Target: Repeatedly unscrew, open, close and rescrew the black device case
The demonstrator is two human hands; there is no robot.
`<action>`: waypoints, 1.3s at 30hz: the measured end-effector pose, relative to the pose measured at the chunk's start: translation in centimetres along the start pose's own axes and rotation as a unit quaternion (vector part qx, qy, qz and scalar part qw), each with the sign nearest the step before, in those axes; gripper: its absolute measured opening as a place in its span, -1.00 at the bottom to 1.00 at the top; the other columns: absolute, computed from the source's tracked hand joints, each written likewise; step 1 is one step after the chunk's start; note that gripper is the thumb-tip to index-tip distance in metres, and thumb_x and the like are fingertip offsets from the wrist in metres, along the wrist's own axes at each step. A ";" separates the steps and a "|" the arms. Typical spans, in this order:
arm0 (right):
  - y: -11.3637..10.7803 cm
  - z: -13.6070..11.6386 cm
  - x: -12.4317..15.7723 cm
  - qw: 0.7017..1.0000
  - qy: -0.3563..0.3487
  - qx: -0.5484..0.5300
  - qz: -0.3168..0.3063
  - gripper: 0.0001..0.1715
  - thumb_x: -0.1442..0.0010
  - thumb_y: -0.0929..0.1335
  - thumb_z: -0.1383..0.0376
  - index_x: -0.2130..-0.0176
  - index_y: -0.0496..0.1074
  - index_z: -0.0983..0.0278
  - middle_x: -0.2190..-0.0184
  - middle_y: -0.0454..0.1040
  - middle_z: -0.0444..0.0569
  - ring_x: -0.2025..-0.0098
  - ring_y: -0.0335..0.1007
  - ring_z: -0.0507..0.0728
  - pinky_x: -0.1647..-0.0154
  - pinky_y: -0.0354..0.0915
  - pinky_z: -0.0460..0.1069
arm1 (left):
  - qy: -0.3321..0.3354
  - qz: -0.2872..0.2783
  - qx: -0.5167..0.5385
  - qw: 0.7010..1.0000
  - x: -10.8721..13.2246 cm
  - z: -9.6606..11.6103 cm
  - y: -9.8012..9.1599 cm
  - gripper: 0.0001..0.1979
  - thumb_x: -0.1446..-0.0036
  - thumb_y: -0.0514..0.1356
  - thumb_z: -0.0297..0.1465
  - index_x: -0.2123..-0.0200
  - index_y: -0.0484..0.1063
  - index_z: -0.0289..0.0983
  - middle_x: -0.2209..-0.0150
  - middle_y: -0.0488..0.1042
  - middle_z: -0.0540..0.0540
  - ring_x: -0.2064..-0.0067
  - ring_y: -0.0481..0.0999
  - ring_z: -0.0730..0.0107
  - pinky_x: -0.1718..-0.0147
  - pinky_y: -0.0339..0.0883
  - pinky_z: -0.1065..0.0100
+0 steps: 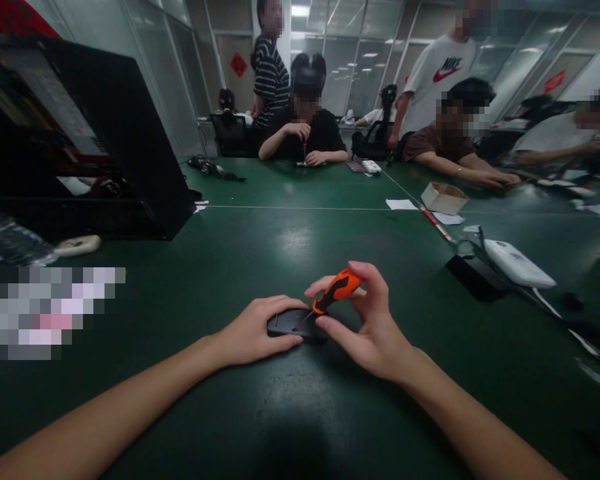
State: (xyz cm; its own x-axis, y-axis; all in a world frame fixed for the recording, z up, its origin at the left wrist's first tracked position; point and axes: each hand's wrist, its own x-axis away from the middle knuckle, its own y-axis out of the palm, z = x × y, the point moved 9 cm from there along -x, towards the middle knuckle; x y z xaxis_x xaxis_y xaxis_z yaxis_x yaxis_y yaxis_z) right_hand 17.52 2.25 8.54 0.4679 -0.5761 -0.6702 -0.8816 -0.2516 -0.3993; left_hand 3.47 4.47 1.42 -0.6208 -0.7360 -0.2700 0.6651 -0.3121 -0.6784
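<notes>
From the head view I see a dark green table top (290, 253). A big black open-sided cabinet (105, 153) stands at the far left. On the right lie a white rounded plastic device (517, 263) and a small black block (475, 275) just beside it. Farther off on that side is a small brown cardboard box (444, 197). A seated person in black (305, 133) works at the far edge.

Near centre lies a flat black oval casing (285, 325). My left hand (253, 330) lies over its left end, fingers curled down and pressing on it, hiding that edge. My right hand (375, 327) pinches an orange-and-black-handled screwdriver (336, 289) between thumb and fingertips. It is tilted, with its tip on the casing's top.
</notes>
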 end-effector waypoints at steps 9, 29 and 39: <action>-0.4 0.1 0.2 0.998 0.002 0.065 0.006 -0.04 -0.27 0.37 0.51 -0.38 -0.11 -0.07 -0.06 0.39 0.02 -0.03 0.49 0.17 -0.11 0.47 0.26 | -0.004 -0.005 0.004 1.000 0.0 0.0 0.1 -0.57 -0.22 0.34 -0.27 -0.14 0.42 -0.15 -0.03 0.56 -0.08 -0.02 0.55 0.17 -0.01 0.36 0.24; 0.1 -0.2 0.1 1.000 -0.002 0.015 0.026 -0.01 -0.26 0.40 0.48 -0.40 -0.15 -0.06 0.05 0.45 -0.04 0.02 0.53 0.16 -0.07 0.49 0.25 | -0.001 0.001 -0.003 1.000 0.1 0.0 0.0 -0.54 -0.22 0.34 -0.25 -0.15 0.42 -0.16 -0.05 0.56 -0.12 -0.02 0.56 0.14 -0.03 0.38 0.21; -0.8 0.0 0.3 0.997 0.014 0.070 0.038 -0.08 -0.26 0.41 0.46 -0.36 -0.04 -0.07 -0.06 0.40 0.01 0.05 0.54 0.15 -0.03 0.52 0.20 | -0.003 -0.005 0.003 1.000 -0.1 0.1 0.0 -0.57 -0.22 0.33 -0.27 -0.14 0.42 -0.16 -0.04 0.56 -0.11 -0.01 0.56 0.15 -0.02 0.38 0.22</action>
State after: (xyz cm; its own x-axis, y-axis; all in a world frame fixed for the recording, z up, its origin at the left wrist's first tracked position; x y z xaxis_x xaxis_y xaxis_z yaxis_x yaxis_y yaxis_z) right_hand 18.36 2.33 8.64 0.3959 -0.6109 -0.6856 -0.8968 -0.0966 -0.4317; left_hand 3.57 4.48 1.49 -0.6253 -0.7359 -0.2596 0.6617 -0.3237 -0.6763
